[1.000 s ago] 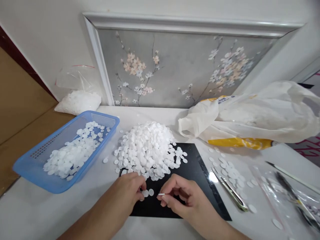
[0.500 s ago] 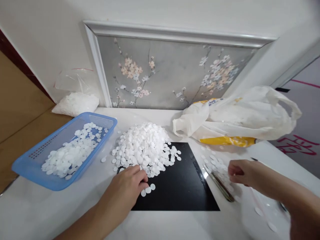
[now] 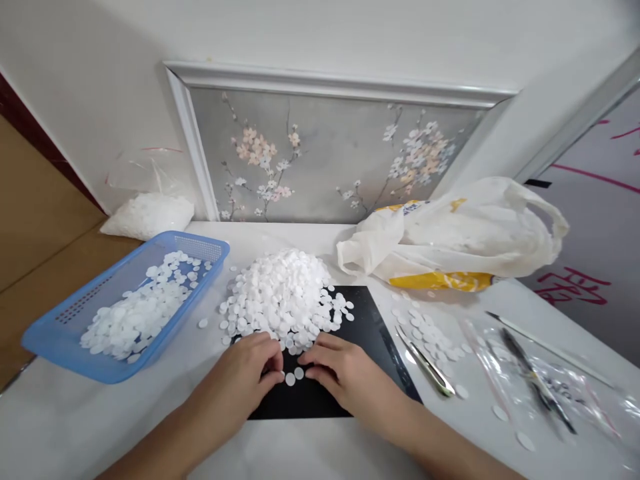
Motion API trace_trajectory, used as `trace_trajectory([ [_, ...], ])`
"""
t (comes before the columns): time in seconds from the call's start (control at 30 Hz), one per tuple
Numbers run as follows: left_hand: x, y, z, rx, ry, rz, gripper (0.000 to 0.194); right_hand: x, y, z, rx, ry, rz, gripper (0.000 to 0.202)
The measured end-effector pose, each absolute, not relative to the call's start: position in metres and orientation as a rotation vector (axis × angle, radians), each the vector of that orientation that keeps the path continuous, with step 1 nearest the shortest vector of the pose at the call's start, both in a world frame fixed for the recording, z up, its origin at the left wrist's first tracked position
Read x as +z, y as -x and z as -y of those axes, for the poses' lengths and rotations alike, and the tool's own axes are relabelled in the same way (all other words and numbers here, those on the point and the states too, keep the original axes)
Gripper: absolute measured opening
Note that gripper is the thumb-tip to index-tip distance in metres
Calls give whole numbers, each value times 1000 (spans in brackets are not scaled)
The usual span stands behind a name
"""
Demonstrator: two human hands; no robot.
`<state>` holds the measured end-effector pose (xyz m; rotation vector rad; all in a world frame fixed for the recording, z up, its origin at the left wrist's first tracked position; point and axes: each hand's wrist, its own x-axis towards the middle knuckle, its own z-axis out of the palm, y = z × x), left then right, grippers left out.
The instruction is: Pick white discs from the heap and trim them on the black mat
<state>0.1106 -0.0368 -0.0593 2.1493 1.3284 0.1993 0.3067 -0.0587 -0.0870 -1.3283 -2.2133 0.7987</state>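
We see two small white round fabric discs (image 3: 295, 376) lying flat, side by side left to right, on the black square mat (image 3: 350, 393), between our left hand (image 3: 245, 380) and right hand (image 3: 345, 377); both hands are loosely curled, gripping nothing. The heaped white disc pile (image 3: 280, 297) borders behind, with bare mat to the right.

Both hands, left hand (image 3: 247, 373) and right hand (image 3: 345, 373), rest fingertips on a black square mat (image 3: 373, 333), flanking two loose small white round discs (image 3: 294, 376) (below the heaped white disc pile (image 3: 280, 297)).

White discs (image 3: 280, 297), black mat (image 3: 350, 393), blue basket (image 3: 65, 337), floral grey panel (image 3: 325, 167).
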Motion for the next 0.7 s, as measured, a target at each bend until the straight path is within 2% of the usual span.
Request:
trace_trajectory([
  [0.23, -66, -115, 41, 244, -2501, -1161, 18, -83, -322, 62, 603, 1232, 2565, 31],
  [0.43, -75, -110, 48, 125, -2936, -934, 7, -68, -329, 69, 377, 1149, 2784, 34],
  [0.6, -73, -107, 48, 38, -2949, -930, 16, -55, -344, 74, 1017, 780, 2714, 18],
  [0.7, -72, -106, 47, 36, -2932, -906, 18, -53, -346, 73, 1086, 998, 2575, 26],
])
